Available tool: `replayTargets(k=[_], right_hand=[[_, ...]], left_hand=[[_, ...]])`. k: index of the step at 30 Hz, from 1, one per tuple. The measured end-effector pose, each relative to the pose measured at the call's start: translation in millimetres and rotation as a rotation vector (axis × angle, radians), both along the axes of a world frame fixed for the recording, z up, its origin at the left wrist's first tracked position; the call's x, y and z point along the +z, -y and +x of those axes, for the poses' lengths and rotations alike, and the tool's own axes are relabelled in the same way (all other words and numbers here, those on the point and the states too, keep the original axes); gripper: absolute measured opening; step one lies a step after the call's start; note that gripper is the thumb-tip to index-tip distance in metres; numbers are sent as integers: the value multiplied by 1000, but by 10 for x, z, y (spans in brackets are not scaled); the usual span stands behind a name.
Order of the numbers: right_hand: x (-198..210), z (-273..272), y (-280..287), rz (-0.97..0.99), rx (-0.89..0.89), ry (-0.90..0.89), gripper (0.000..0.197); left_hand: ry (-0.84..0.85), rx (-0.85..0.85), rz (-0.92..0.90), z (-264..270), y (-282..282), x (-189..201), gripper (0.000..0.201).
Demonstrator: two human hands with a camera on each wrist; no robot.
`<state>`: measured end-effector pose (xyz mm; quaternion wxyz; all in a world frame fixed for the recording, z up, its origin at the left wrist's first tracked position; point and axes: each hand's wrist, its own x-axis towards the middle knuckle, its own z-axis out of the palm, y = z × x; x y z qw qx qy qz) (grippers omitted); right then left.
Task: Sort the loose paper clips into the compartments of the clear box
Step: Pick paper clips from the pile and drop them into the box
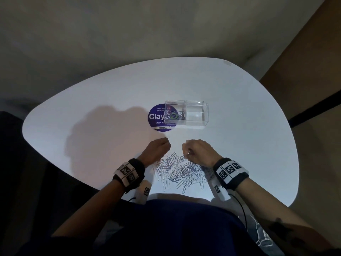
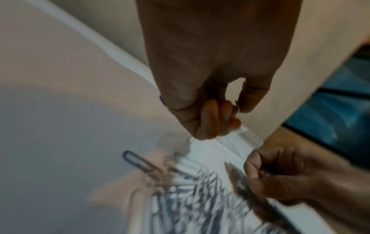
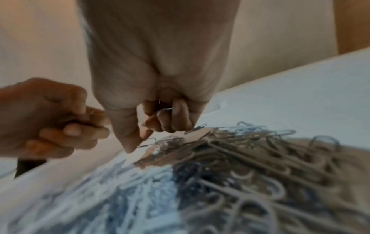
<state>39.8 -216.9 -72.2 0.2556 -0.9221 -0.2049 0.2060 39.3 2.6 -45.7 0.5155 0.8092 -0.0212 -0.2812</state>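
A pile of silver paper clips (image 1: 180, 171) lies near the table's front edge. Beyond it stands the clear box (image 1: 186, 114), with several clips in its left compartment; its right one looks empty. Both hands hover over the far side of the pile with curled fingers. My left hand (image 1: 164, 145) pinches a bit of wire between thumb and fingers (image 2: 233, 110). My right hand (image 1: 186, 150) keeps paper clips (image 3: 165, 109) tucked under its curled fingers, and its thumb and forefinger (image 3: 149, 139) pinch another clip at the pile's edge.
The white rounded table (image 1: 92, 100) has a round purple sticker (image 1: 156, 117) partly under the box's left end. My lap and dark clothing are at the front edge. A brown wall panel (image 1: 313, 71) stands to the right.
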Motion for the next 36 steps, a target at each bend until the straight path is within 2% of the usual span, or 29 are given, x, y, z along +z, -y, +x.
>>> replayTargets(k=[3,6,7,8,9,10,11,13,14,16,17,19,21,24,26,29,32,36], right_hand=[[74,11,28,289,-187,-202,18],[170,40,50,503,-420,-412,20],[188,56,59,541,-484,-478,15],[211,73,68,575,-543,-551,6],[231,90,71,603,-600,-619,7],[245,110,69,630,-658,-681,15],[269,129,61,647,-710,-735,22],[345,155,28,671,-758,-822,28],[377,166,14,685,-769,-871,28],[461,187,-8,687,-780,-941,22],[494,197,-14,667,-775,-954,21],[574,235,-33,585,-743,-939,22],[675,301,-59,502,-689,-878,23],[874,493,-88,446,-645,-784,21],[983,686,-145,422,-614,-714,19],[1076,1015,-339,372,-594,-575,18],[1040,1312,-586,249,-491,-394,12],[922,1447,-730,106,-319,-261,25]], left_hand=[[-194,139,-192,94,-59,73,24],[-219,123,-148,174,-75,205,24],[-204,83,-121,232,-64,254,22],[-122,7,-63,308,-46,326,19],[16,-58,11,384,-10,431,17],[184,-114,99,473,41,532,16],[175,-149,98,598,84,653,16],[407,-281,157,803,157,696,14],[339,-241,162,886,247,708,13],[388,-55,342,1083,438,698,9],[297,-77,431,1141,518,697,11],[230,-206,551,1210,609,689,17],[271,-312,628,1230,626,653,27],[319,-367,571,1245,521,567,37],[393,-315,479,1231,404,588,38],[603,-117,347,1106,231,653,28],[509,68,340,911,37,679,22],[511,84,357,547,-245,522,16]])
